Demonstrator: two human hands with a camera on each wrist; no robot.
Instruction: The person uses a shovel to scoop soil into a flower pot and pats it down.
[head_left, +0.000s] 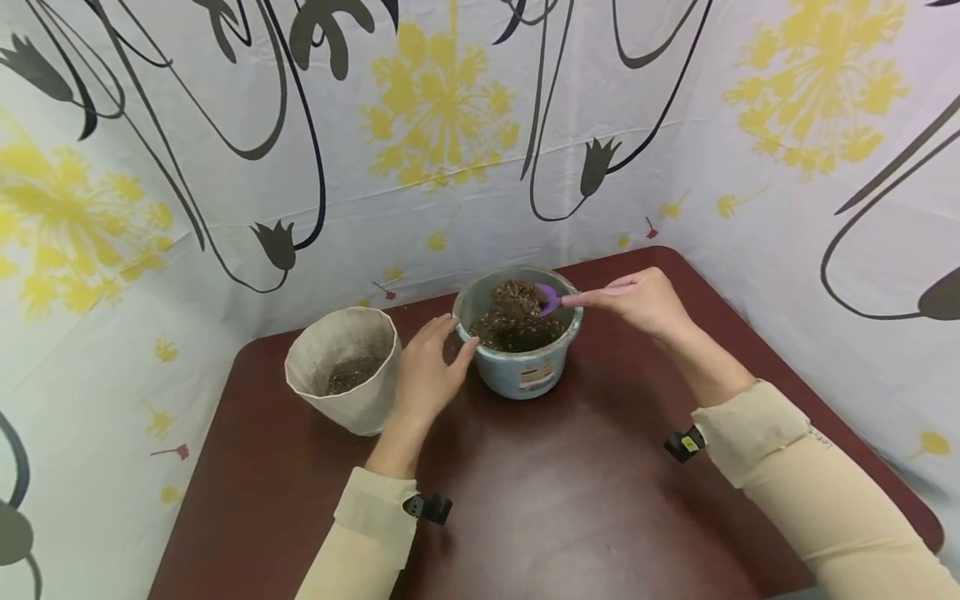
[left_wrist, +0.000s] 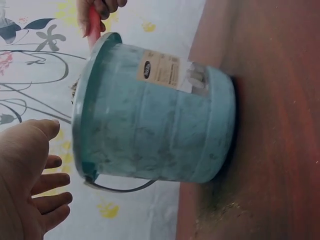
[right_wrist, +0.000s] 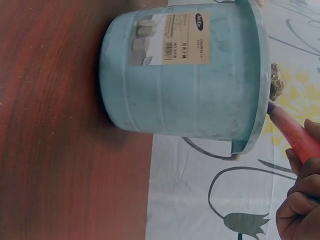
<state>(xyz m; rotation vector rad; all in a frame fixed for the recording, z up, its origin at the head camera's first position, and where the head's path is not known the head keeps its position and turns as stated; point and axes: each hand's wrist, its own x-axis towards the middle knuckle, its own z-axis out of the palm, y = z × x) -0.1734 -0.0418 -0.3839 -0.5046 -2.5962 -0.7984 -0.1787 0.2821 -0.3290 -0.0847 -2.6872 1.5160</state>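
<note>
My right hand (head_left: 637, 304) grips the pink handle (right_wrist: 296, 134) of a small trowel with a purple blade (head_left: 550, 298). A heap of dark soil (head_left: 517, 297) rides on the blade, above the soil inside a blue bucket (left_wrist: 150, 115). The bucket stands upright on the table. My left hand (head_left: 432, 371) is beside the bucket's left rim, fingers spread and loosely bent, holding nothing; in the head view its fingertips overlap the rim, and in the left wrist view they look apart from it. To its left stands a white pot (head_left: 375, 400) with some soil at the bottom.
Both vessels stand toward the back of a dark red table (head_left: 540, 492). Behind it hangs a white cloth (head_left: 337, 217) with yellow and grey flower prints, close to the back edge. A thin wire handle (left_wrist: 122, 190) hangs at the bucket's side. Some crumbs of soil lie near its base.
</note>
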